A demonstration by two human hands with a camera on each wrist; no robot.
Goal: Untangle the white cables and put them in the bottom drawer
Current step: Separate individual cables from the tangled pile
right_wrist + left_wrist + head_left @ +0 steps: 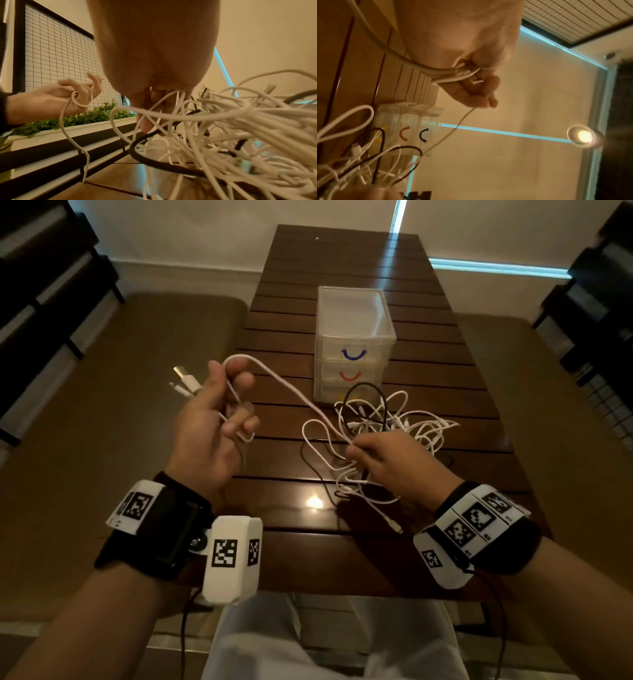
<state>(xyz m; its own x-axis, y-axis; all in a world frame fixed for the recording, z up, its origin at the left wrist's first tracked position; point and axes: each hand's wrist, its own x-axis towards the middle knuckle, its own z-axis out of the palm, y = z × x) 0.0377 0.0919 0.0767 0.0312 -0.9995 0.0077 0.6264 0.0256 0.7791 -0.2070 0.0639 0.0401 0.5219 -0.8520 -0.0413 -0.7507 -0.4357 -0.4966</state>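
Note:
My left hand (219,405) is raised left of the table and grips a white cable (284,386) looped round its fingers, two plug ends (185,381) sticking out past the thumb; the left wrist view shows the strands bunched in the curled fingers (476,75). That cable runs down to a tangle of white cables (394,422) mixed with a black cable (363,392) on the table. My right hand (380,453) pinches strands at the tangle's near left side (154,108). A clear three-drawer box (352,337) stands just behind the tangle, all drawers closed.
The slatted dark wooden table (342,268) stretches away from me. A loose plug end (397,529) lies near the front edge. Benches flank the table on both sides. Dark shelving stands at the far left and right. A planter with greenery (96,116) shows in the right wrist view.

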